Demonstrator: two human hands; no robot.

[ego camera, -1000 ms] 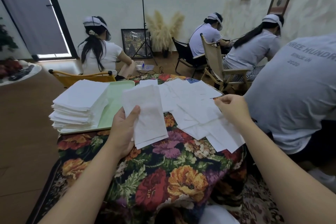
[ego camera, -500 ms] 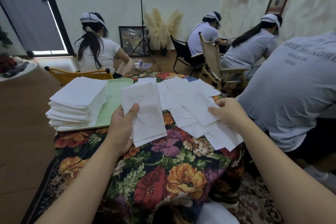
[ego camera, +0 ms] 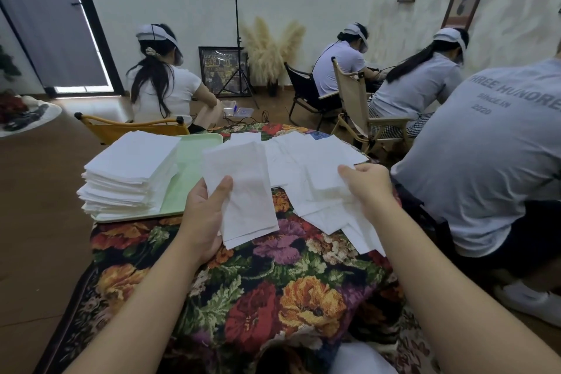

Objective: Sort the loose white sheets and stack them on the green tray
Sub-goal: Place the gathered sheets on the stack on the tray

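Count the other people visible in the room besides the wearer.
4, all seated with backs turned: one behind the green tray at far left, two by the right wall, and one nearest at the right edge. More may be out of frame.

On the worktop (ego camera: 243, 288) the tray (ego camera: 194, 170) lies at the left with the stack of sheets (ego camera: 130, 173) on its left part, the loose sheets (ego camera: 306, 161) spread to its right, and chairs (ego camera: 358, 118) stand behind the worktop.
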